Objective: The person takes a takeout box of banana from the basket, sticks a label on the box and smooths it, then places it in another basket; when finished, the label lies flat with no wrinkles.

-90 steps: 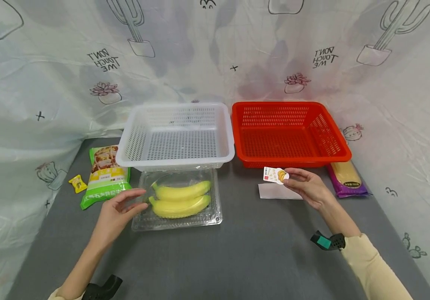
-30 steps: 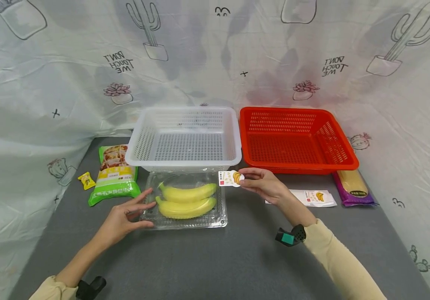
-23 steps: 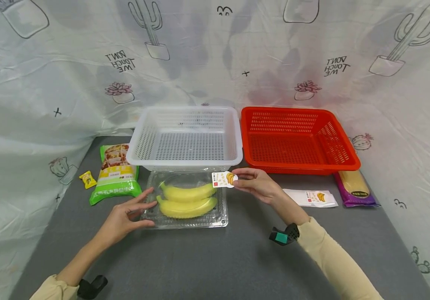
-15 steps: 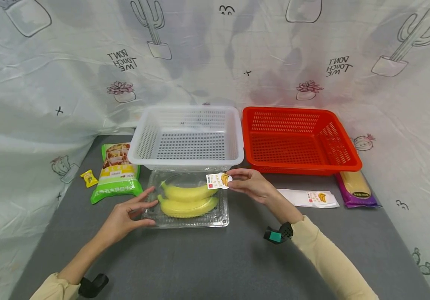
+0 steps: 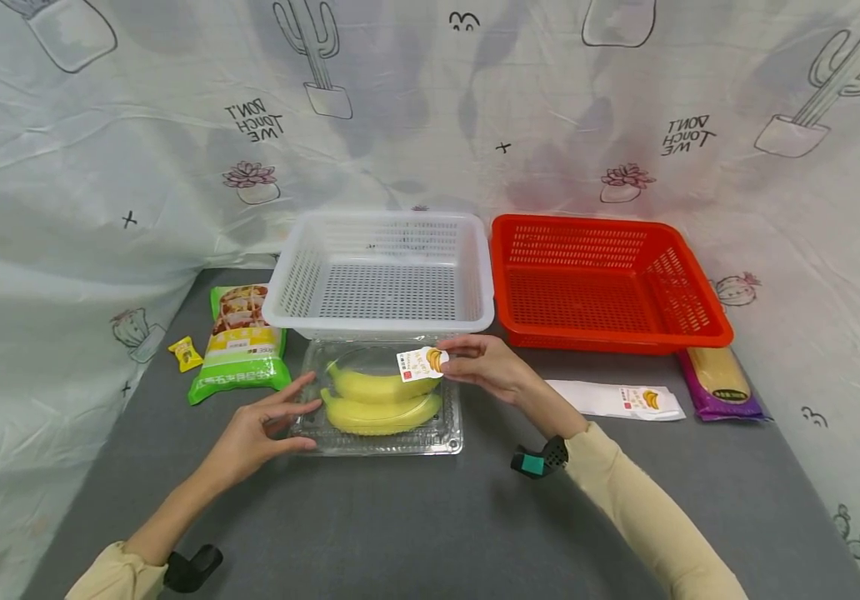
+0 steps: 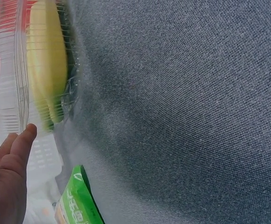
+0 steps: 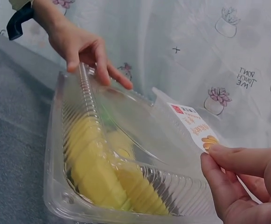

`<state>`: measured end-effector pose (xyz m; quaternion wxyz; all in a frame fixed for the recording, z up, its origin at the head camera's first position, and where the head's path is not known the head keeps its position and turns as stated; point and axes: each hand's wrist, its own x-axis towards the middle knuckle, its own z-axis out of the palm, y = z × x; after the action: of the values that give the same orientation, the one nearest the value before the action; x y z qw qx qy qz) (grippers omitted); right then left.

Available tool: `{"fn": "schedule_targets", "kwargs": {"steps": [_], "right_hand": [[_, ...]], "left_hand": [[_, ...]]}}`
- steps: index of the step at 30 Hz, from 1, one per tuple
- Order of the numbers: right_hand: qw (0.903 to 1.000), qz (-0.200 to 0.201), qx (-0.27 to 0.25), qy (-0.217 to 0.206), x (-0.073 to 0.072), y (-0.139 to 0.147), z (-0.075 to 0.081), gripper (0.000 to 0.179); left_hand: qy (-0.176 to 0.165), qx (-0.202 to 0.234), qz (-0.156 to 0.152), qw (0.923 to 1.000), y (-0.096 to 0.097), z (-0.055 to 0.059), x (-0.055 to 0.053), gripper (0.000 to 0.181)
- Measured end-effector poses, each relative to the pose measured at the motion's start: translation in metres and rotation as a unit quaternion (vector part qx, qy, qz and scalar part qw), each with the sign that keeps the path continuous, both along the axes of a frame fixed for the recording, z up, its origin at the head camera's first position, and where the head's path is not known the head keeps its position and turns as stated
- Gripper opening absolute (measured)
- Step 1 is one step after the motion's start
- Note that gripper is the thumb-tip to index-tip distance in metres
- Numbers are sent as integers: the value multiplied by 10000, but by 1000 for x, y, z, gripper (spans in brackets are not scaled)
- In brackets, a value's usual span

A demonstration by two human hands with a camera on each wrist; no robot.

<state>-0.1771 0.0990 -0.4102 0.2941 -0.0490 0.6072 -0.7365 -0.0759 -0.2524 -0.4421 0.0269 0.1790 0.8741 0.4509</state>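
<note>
My right hand pinched white banana-printed label over clear plastic box, two o'clock; loose left hand touched nine. Flat lowering seemed wise.

The backdrop cloth reads "DON'T TOUCH ME" twice in the head view, the letters oddly turned, with small X marks nearby. The banana sticker and the white strip toward the right edge of the bench bear small characters, unreadable here. Print on the green bag, by the left edge, cannot be made out.
</note>
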Motion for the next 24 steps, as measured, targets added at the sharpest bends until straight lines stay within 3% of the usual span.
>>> {"fn": "schedule_targets", "kwargs": {"steps": [5,10,24], "right_hand": [[9997,187,138,123,-5,-1,0,38],[9961,619,436,460,-12,-1,-1,37],[9709,1870,956,1150,-36,-11,9,37]], "left_hand": [[-15,9,20,10000,1,0,0,57],[-75,76,42,9999,1,0,0,57],[-66,-62,97,9999,1,-1,-2,56]]}}
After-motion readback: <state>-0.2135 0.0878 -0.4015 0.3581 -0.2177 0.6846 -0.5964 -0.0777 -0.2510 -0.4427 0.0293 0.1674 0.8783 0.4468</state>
